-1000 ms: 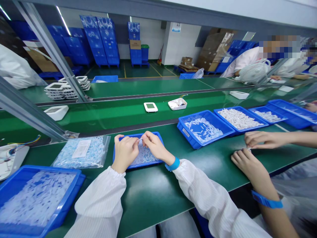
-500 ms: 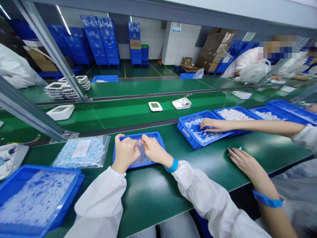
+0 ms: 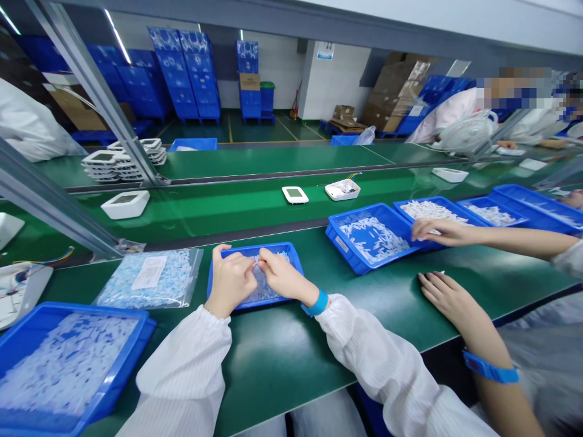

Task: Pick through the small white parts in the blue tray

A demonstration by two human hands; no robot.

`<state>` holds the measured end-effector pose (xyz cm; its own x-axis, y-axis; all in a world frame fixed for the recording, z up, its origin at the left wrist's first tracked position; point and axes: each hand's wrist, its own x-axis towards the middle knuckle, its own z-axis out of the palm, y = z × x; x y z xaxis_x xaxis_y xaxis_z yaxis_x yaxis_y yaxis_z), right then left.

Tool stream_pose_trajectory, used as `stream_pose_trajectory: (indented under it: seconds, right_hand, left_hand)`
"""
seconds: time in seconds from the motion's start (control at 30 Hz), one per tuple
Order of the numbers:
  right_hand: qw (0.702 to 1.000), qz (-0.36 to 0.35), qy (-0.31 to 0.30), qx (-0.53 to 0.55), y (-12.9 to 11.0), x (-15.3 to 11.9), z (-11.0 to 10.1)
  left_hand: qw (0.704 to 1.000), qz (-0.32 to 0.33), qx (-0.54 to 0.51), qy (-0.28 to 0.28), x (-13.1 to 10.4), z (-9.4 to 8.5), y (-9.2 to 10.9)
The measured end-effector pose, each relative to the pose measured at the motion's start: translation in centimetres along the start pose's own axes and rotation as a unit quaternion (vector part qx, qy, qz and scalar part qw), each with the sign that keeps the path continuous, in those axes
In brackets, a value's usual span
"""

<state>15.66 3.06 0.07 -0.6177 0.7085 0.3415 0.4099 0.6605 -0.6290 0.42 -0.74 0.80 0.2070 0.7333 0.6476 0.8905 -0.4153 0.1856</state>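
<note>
My left hand [image 3: 231, 280] and right hand [image 3: 283, 274] pinch narrowly together over the small blue tray [image 3: 291, 255]; I can't tell what they grip. The clear bag [image 3: 175, 282] lies left of that tray.

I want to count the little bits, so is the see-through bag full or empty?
Full, or nearly: pale blue pieces show through most of the bag, on both sides of its white label.

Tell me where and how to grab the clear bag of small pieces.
Probably best to pinch the bag by its right edge, coming from the right: it lies flat, the film there looks slack, and the left hand is that side.
</note>
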Motion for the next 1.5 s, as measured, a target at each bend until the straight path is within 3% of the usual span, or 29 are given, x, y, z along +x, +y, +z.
stream_pose_trajectory:
  seconds: [0.43,0.67,0.87,1.03,1.3,1.5]
  right_hand:
    - [0.998,0.027,-0.013,0.063,0.07,0.25,0.02]
    - [0.986,0.038,0.023,0.158,-0.05,0.51,-0.19]
    - [0.990,0.058,0.046,0.122,-0.01,0.62,-0.09]
    - [0.992,0.055,0.069,0.086,0.19,0.65,0.03]
    - [0.984,0.046,0.115,0.131,0.17,0.66,-0.02]
    - [0.982,0.030,0.098,0.158,0.20,0.61,0.00]
  left_hand:
    - [0.999,0.042,0.005,-0.016,0.01,0.07,-0.06]
    - [0.999,0.003,0.038,0.009,-0.10,0.18,0.13]
    - [1.000,-0.020,0.021,0.009,-0.06,0.25,-0.06]
    - [0.998,-0.050,0.023,-0.024,0.05,0.28,0.19]
    - [0.993,-0.074,0.022,-0.087,0.31,-0.06,0.31]
    - [0.995,-0.062,0.032,-0.066,0.27,-0.28,0.35]
